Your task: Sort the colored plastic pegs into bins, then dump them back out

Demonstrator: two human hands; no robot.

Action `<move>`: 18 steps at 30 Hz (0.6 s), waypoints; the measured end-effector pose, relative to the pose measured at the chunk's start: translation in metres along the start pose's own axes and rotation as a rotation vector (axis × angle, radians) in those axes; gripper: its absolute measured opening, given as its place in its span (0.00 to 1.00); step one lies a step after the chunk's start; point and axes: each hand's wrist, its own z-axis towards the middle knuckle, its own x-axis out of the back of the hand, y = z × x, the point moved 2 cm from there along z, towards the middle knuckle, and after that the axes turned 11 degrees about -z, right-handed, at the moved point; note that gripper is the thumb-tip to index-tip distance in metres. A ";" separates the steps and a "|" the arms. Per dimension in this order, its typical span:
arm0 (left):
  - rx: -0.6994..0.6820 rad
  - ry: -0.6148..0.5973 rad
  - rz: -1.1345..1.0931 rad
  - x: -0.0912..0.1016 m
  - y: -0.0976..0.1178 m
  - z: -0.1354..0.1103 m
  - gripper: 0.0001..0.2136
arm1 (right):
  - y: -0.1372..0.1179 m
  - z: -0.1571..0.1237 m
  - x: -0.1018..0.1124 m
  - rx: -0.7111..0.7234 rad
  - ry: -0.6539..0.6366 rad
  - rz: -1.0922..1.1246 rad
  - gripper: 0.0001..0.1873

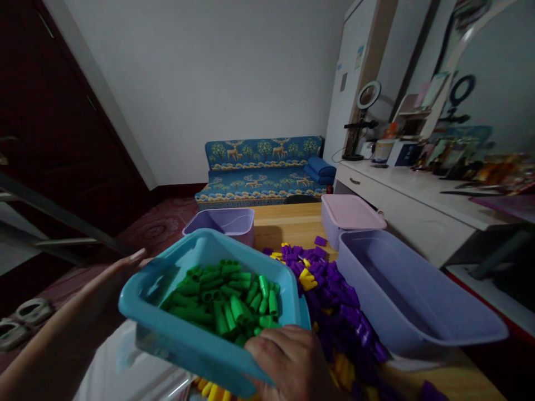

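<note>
A light-blue plastic bin (188, 351) is held up in front of me, tilted, with many green tapered plastic tubes (225, 301) inside. My right hand (288, 362) is closed round its near right corner, the fingers over the rim. My left hand (111, 284) is against the bin's left side, thumb up by the rim; its other fingers are hidden behind the bin. Beside and below the bin, a heap of purple plastic pieces (334, 284) mixed with yellow pieces (308, 279) lies on the wooden table (288, 220).
An open lilac bin (418, 301) stands right of the heap, with a pink-lidded bin (353, 211) behind it. Another lilac bin (234, 223) sits at the far left. Clear plastic (134, 367) lies below my hands. A white dresser (418, 195) borders the right; a blue sofa (259, 184) stands beyond.
</note>
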 end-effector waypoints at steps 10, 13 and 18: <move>-0.170 -0.080 0.118 0.052 -0.022 0.018 0.06 | 0.023 0.011 0.038 -0.019 0.021 -0.025 0.15; -0.211 -0.110 0.301 0.070 -0.030 0.016 0.08 | 0.027 0.012 0.045 0.007 0.053 -0.040 0.16; -0.166 -0.014 0.189 0.075 -0.051 0.014 0.18 | 0.022 0.009 0.049 0.026 0.008 -0.042 0.14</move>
